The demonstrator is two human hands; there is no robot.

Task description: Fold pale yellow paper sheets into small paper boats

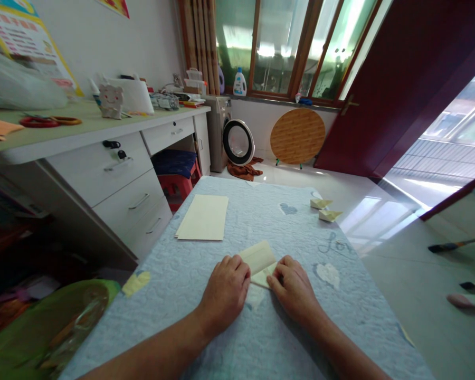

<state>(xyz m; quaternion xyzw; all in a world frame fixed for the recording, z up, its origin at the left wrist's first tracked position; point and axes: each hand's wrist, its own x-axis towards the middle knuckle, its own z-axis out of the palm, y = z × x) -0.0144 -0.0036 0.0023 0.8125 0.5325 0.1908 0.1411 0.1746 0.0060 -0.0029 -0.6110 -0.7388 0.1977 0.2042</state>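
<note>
A partly folded sheet of pale yellow paper [258, 257] lies on the table between my hands. My left hand [226, 287] closes its fingers on the paper's left edge. At the lower right corner, my right hand [295, 287] pinches the paper with thumb and fingers. Part of the sheet is hidden under the fingers. A stack of flat pale yellow paper [203, 217] rests at the table's far left. Two small folded paper pieces [330, 215] with pointed ends sit near the far right edge.
A light blue quilted cloth [261, 211] with heart patterns covers the table. To the left stand a white desk with drawers [111, 169] and a green bin [103, 295]. A red stool [177, 182], an open washing machine [220, 132] and a round wooden tabletop [297, 136] are beyond.
</note>
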